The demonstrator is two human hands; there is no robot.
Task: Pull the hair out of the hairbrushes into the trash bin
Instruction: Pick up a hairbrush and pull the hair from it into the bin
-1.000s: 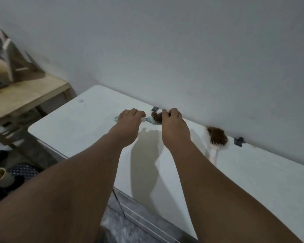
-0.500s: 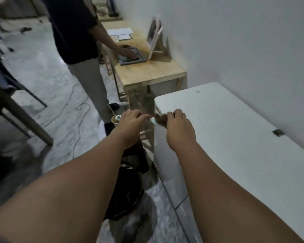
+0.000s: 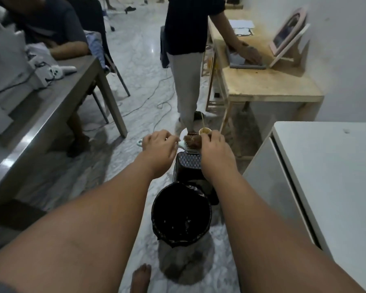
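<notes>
My left hand [image 3: 158, 145] grips the pale handle of a hairbrush [image 3: 187, 147] held level in the air. My right hand [image 3: 215, 148] pinches the brown clump of hair [image 3: 193, 140] sitting on the brush head. Both hands hover beyond and above a black-lined trash bin [image 3: 181, 216] that stands on the marble floor between my forearms. The other hairbrush is out of view.
A white table [image 3: 334, 187] is close on the right, a wooden desk [image 3: 268, 85] behind it. A person stands at that desk. A grey table [image 3: 51, 106] with a seated person is on the left. A dark patterned stool [image 3: 188, 166] and a cup [image 3: 205, 131] lie past the bin. My bare foot [image 3: 141, 278] shows below.
I have turned left away from the white table, carrying the brush from over the tabletop to above the floor near the trash bin. Both hands keep their grips.
</notes>
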